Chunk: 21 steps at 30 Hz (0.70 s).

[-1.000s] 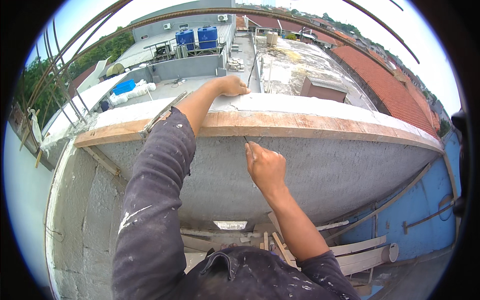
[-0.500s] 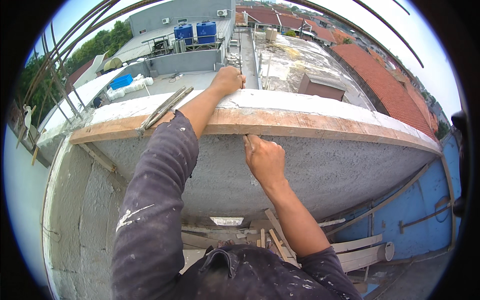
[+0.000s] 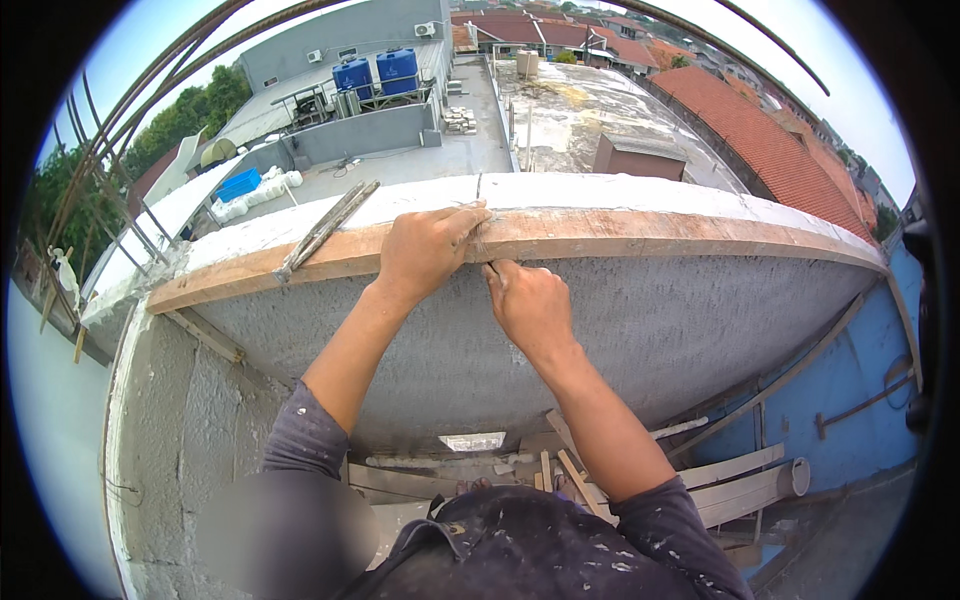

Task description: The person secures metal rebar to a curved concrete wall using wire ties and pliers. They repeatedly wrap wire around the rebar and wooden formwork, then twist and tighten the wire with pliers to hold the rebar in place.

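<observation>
Centre of frame: a long timber board (image 3: pixel 620 232) runs along the upper edge of a rough grey wall (image 3: pixel 640 330), bowed by the lens. White ledge (image 3: pixel 640 193) directly behind the board, further up the frame.

Left hand (image 3: pixel 428 252), just left of centre, lies against the board, back of the hand toward the viewer. Fingers bent and drawn together, tips at the board's top edge beside a thin dark wire (image 3: pixel 479 186) that lies across the ledge. Whether those fingertips grip the wire: cannot tell.

Right hand (image 3: pixel 531 306), just right of centre and under the board's lower edge, is curled nearly to a fist. Thumb and forefinger pinch a slim dark strand (image 3: pixel 492 267); whether it joins the wire above is hidden.

Left of the hands, a pair of narrow weathered sticks (image 3: pixel 332 230) slants over ledge and board. Rusty bars (image 3: pixel 150 85) cross the upper left.

Upper centre-left, on a neighbouring building: two blue tanks (image 3: pixel 397 72). Orange tiled roof (image 3: pixel 750 140) at upper right. Lower right: pale lengths of gutter (image 3: pixel 745 494) beside a blue wall (image 3: pixel 790 410).
</observation>
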Motion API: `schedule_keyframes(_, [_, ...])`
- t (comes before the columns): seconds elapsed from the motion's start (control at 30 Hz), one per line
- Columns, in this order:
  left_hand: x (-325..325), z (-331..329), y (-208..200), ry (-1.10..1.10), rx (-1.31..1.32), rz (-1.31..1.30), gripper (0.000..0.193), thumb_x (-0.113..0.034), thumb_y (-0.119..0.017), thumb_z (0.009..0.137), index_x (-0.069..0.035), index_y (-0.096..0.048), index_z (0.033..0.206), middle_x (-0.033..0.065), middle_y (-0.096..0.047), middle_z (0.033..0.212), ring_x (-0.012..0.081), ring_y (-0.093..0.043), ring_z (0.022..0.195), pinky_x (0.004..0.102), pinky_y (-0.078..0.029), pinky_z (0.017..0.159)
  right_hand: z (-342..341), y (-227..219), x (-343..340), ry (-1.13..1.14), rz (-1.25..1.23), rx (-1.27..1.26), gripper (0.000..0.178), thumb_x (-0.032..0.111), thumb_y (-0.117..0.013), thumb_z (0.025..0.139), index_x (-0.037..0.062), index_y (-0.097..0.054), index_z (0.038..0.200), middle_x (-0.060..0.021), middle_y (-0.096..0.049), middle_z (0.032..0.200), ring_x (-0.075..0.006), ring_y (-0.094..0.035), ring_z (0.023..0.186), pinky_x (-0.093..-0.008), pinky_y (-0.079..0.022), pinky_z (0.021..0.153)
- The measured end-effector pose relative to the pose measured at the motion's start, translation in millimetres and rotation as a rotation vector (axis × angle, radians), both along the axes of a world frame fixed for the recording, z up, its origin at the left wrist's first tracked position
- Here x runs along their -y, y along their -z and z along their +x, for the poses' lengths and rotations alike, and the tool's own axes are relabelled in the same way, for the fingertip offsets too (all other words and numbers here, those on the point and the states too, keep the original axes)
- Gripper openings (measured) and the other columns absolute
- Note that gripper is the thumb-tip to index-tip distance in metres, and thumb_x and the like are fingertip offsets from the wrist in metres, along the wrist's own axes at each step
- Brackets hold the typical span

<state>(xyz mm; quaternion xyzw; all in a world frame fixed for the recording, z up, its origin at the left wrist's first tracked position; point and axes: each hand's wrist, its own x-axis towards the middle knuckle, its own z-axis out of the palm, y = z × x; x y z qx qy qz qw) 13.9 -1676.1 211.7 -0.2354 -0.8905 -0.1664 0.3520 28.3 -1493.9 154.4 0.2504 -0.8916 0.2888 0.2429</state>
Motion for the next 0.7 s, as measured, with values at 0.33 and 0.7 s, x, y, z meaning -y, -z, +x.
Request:
schedule_keyframes(0.33, [10, 13, 13, 0.126, -0.143, -0.214, 0.044, -0.025, -0.078, 0.087, -0.013, -0.072, 0.129, 0.0061, -0.074, 0.128, 0.0249, -0.072, 0.114, 0.0390, -0.057, 0.101, 8, -3, -8, 0.010, -0.077, -0.205, 0.020, 0.020, -0.071, 0.097, 0.0050, -0.069, 0.084, -0.0111, -0.066, 0.060, -0.0285, -0.068, 0.053, -0.0391, -0.052, 0.049])
schedule_keyframes(0.7, [-2, 3, 50, -0.086, -0.508, -0.162, 0.034, -0.033, -0.076, 0.087, -0.018, -0.077, 0.118, -0.0020, -0.079, 0.113, 0.0145, -0.074, 0.105, 0.0317, -0.054, 0.087, 20, -34, -1, -0.070, 0.031, -0.086, 0.021, 0.020, -0.072, 0.096, 0.0019, -0.070, 0.087, -0.0138, -0.071, 0.068, -0.0307, -0.071, 0.059, -0.0391, -0.055, 0.053])
